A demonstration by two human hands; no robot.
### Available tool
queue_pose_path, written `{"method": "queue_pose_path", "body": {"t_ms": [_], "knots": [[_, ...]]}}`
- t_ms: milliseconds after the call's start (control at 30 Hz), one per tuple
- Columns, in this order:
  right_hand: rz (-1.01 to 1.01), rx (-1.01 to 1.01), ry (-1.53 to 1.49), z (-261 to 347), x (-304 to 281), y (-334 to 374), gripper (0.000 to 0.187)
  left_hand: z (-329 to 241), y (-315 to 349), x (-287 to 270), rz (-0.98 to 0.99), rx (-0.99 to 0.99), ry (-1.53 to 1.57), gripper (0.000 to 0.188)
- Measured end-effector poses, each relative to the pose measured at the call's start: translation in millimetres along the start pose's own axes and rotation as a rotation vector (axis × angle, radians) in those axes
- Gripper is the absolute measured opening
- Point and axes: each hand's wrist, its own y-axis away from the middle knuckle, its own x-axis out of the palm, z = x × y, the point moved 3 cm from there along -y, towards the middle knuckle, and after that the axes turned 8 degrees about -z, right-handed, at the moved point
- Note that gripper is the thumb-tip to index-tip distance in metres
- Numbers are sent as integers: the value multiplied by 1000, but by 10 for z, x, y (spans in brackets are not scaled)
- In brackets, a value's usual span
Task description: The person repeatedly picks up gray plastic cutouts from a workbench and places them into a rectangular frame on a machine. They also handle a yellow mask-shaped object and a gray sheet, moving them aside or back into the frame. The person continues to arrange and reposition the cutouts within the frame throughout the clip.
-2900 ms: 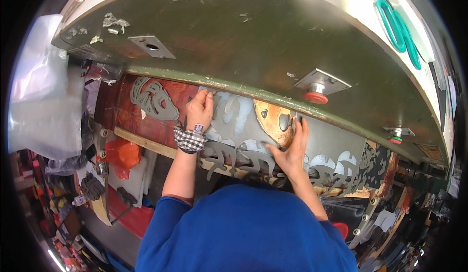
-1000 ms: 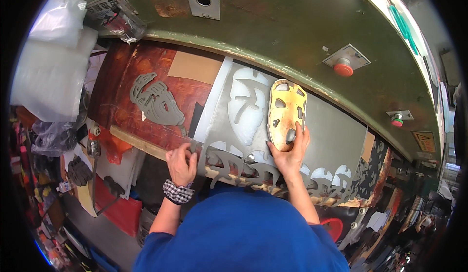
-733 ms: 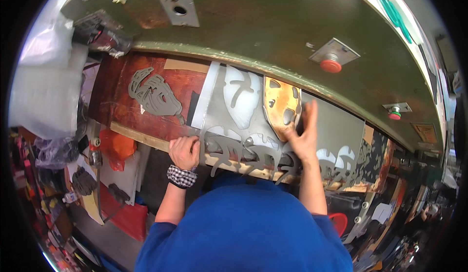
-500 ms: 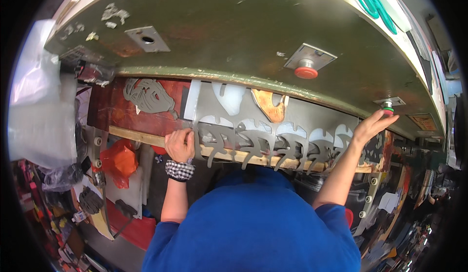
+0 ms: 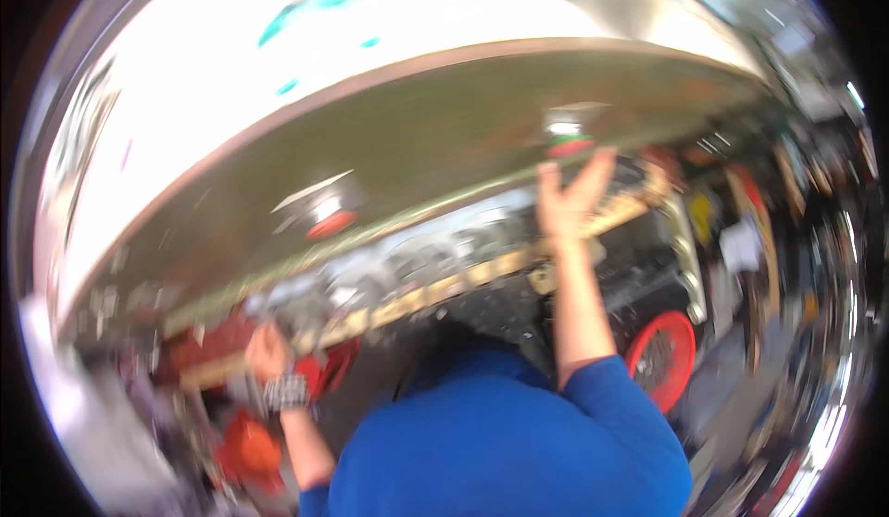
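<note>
My right hand [image 5: 567,204] is open, thumb and fingers spread, just beneath a green-and-red push button [image 5: 569,145] on the front of a green machine beam [image 5: 444,133]. Whether it touches the button is unclear. My left hand [image 5: 269,352], with a checked band at the wrist, is blurred and looks curled at the left end of the wooden edge strip [image 5: 444,287]. What lies in its fingers cannot be made out. Between my hands a grey sheet with curved cut-outs [image 5: 417,262] lies under the beam, its lower parts hanging over the strip.
A red mushroom-shaped button [image 5: 331,224] juts from the beam between my hands. Below the strip are an orange bag [image 5: 250,452] at left and a red round rim [image 5: 662,361] at right. The bright white top [image 5: 389,17] carries blurred teal pieces.
The view has swung right and tilted, blurring the picture. My right hand's fingers have spread apart by the green-and-red button. My left hand stays at the strip's left part.
</note>
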Motion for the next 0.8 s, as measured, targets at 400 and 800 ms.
{"method": "queue_pose_path", "body": {"t_ms": [400, 800], "knots": [[134, 627, -334, -637, -156, 622, 24, 207, -61, 196, -123, 29, 96, 33], [329, 111, -707, 740, -184, 1406, 66, 138, 360, -244, -250, -25, 256, 28]]}}
